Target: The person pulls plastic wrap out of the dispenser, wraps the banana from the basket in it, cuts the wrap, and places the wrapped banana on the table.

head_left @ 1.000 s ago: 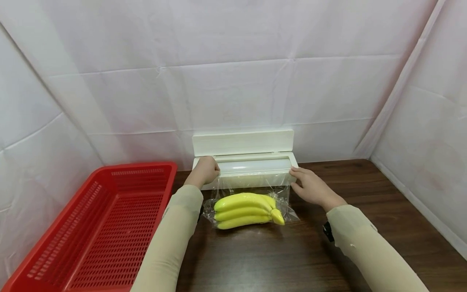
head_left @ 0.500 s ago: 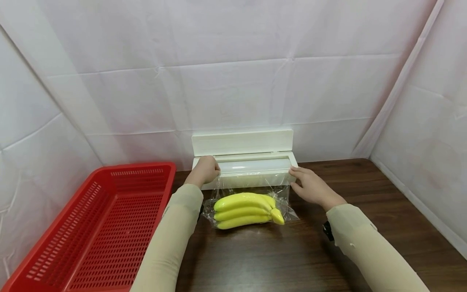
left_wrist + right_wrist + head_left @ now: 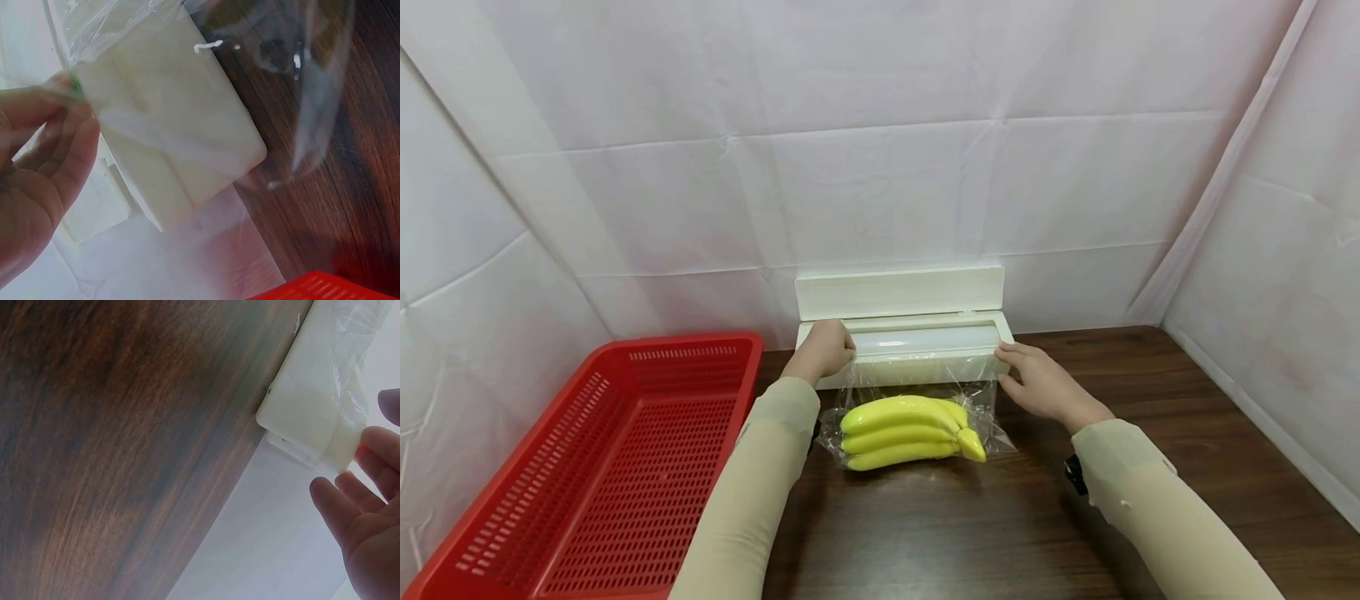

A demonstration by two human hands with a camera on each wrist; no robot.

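A white box with its lid raised holds a roll of clear film. Film runs down from its front over a bunch of yellow bananas on the table. My left hand is curled at the box's left front; in the left wrist view its fingertips pinch a small green piece at the box edge. With fingers lightly bent, my right hand touches the right front corner; the right wrist view shows its fingertips against the end of the box.
A red perforated basket stands left of the left forearm. White cloth walls rise behind and on both sides. Brown wooden table shows in front of the bananas and to the right of the box.
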